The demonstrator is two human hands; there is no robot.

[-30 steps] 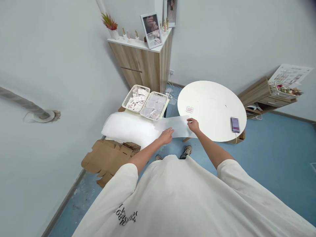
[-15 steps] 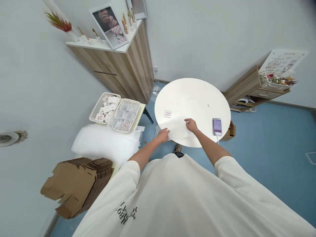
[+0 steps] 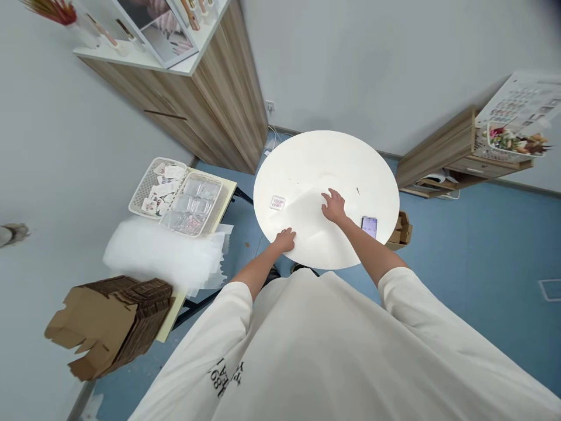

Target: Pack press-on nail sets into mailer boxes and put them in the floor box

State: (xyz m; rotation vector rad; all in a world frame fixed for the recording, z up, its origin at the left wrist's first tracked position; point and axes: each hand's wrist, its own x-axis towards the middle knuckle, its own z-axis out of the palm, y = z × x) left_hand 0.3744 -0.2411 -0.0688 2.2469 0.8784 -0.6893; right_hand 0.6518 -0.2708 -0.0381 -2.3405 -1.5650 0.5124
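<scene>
A round white table (image 3: 328,146) stands in front of me. On it, between my hands, lies what looks like a thin white sheet (image 3: 310,219), hard to tell from the tabletop. My left hand (image 3: 285,240) rests on the table's near left edge, by the sheet's near side, fingers stretched out. Farther in and to the right, my right hand (image 3: 334,206) has its fingers spread over the sheet's far right part. Neither hand grasps anything that I can see. A small clear square case (image 3: 277,203) with pink pieces lies beyond my left hand.
A phone (image 3: 369,225) lies on the table's right side. At left, a side table carries two white baskets (image 3: 142,196) of cards and clear boxes, a stack of white foam sheets (image 3: 162,251) and flattened cardboard boxes (image 3: 100,321). A wooden cabinet (image 3: 219,99) stands behind.
My right hand has moved farther in over the table and its fingers have spread. The sheet between my hands now lies flatter on the tabletop. The camera view has shifted.
</scene>
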